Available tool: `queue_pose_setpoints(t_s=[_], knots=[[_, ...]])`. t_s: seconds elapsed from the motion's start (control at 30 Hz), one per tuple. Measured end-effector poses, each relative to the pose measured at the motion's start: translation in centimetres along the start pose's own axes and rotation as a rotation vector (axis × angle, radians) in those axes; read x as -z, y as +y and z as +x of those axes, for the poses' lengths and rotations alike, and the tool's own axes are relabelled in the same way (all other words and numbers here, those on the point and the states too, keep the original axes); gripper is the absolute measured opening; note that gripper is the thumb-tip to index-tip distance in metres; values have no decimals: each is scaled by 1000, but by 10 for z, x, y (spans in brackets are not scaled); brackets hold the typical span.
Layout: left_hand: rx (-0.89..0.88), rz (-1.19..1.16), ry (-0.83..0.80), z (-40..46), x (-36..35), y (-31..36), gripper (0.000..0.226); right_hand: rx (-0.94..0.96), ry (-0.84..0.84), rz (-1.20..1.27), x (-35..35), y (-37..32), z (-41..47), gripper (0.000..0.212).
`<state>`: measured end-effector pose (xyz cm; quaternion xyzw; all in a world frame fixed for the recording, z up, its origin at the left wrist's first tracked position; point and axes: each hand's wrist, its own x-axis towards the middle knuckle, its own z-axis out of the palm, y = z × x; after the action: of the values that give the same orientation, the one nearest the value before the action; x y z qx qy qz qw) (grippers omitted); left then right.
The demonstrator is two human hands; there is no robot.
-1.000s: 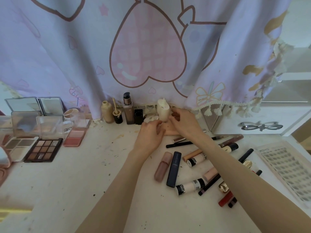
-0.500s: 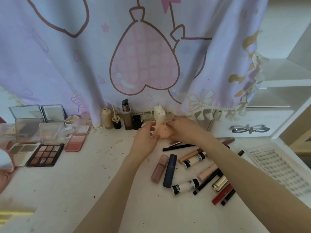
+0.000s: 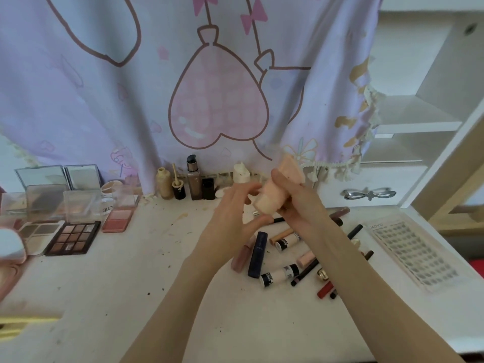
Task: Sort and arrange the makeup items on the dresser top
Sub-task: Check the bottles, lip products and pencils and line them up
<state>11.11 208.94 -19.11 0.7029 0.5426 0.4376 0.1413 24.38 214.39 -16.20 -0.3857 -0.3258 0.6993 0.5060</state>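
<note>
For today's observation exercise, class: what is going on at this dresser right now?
A person is sorting makeup. The right hand holds a peach tube lifted off the dresser top, tilted, while the left hand sits at its lower end, fingers open. Lip products and pencils lie scattered below; palettes sit left, bottles stand along the curtain.

peach tube (image 3: 279,189), tilted, lifted above dresser (image 3: 131,297)

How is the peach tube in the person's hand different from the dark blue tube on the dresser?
The peach tube is pale, wide and held tilted in the air by the right hand. The dark blue tube is dark, slimmer and lies flat on the dresser top, untouched. Both are makeup tubes.
</note>
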Motion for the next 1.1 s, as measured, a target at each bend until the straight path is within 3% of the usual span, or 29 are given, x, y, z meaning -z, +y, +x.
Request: queue_pose_setpoints(t_s=[0.13, 0.33, 0.47, 0.53, 0.7, 0.73, 0.87, 1.03, 1.1], knots=[[-93, 145, 43, -7, -8, 7, 52, -29, 40, 154, 4, 7, -12, 18], [-129, 202, 78, -12, -9, 13, 46, -63, 87, 93, 19, 7, -28, 11], [28, 214, 36, -18, -14, 15, 22, -63, 72, 47, 22, 15, -40, 14], [105, 276, 38, -21, -17, 15, 23, -25, 61, 11, 22, 18, -46, 14], [288, -60, 99, -21, -18, 19, 25, -49, 91, 48, 32, 21, -52, 21], [249, -107, 87, -23, -18, 19, 19, -67, 111, 68, 35, 21, -52, 21], [-87, -124, -93, -35, -18, 8, 35, -110, 157, 122, 42, 20, -55, 18], [128, -42, -138, -34, -17, 6, 35, -132, 120, 156, 50, 21, -60, 21], [153, -117, -122, -34, -18, 9, 40, -132, 106, 149, 54, 22, -60, 19]])
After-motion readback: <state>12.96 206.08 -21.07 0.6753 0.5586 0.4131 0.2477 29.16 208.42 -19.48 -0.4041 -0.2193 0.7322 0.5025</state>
